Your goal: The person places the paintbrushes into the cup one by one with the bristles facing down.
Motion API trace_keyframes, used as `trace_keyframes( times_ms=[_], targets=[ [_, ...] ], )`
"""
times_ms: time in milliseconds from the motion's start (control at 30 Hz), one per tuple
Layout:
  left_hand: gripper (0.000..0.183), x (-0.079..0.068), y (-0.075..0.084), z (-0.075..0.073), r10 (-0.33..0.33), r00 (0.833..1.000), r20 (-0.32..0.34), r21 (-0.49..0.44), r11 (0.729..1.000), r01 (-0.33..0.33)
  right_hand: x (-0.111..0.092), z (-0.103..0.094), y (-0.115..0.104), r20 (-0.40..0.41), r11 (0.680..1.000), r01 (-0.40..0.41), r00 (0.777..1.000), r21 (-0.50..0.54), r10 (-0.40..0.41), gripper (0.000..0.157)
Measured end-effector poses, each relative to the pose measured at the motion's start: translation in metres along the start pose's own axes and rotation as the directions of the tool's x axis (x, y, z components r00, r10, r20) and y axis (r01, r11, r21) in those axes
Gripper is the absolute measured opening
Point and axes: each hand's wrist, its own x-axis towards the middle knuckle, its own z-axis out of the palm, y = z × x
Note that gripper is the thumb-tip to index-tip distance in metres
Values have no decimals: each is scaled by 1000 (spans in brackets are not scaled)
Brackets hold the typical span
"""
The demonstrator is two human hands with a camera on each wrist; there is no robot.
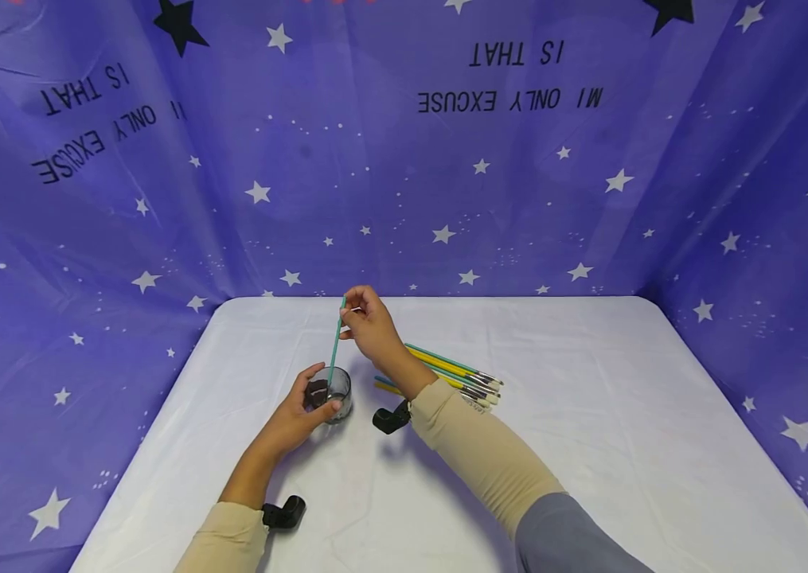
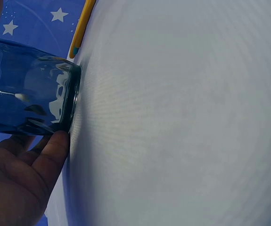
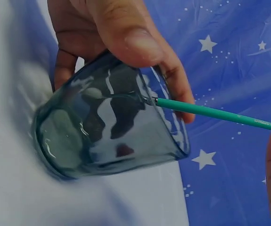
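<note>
On my head feed I have the left hand (image 1: 296, 418) wrapped round a see-through glass (image 3: 111, 127), its thumb along the near side and its fingers on the opposite side. The left wrist view shows me the glass's base down at the white worktop (image 1: 626, 446), though I cannot tell whether it leans a little. The right hand (image 1: 372, 322) is up beyond the glass and slightly to its right, its thumb and fingers pinching a green paintbrush (image 3: 206, 111) near the top of the handle. From that pinch the brush slants down, bristle end first, past the rim and into the glass, so its tip sits well below the right fingers and between the left thumb and fingers. Through the wall I can make out the pale bristles, short of the base. To the right of the glass, partly hidden under the right forearm, a bunch of yellow and green brushes (image 1: 450, 366) lies on the worktop, handles toward the glass and bristles away from it. Behind the worktop I see a purple cloth (image 1: 404, 191) printed with stars and lettering.
</note>
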Motion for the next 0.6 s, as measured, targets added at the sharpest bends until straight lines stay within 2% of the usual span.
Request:
trace_keyframes(
  times_ms=[167,400,600],
  targets=[
    [79,1,1,1,-16,1000,9,-4,1000,16,1,3,9,-9,1000,-15,1000,11,15,19],
    [78,1,0,0,-21,1000,-2,-5,1000,21,0,12,20,37,998,-55,998,-4,55,18],
    [79,0,1,0,-16,1000,-1,-9,1000,16,0,16,23,65,998,-54,996,-19,55,24]
  ],
)
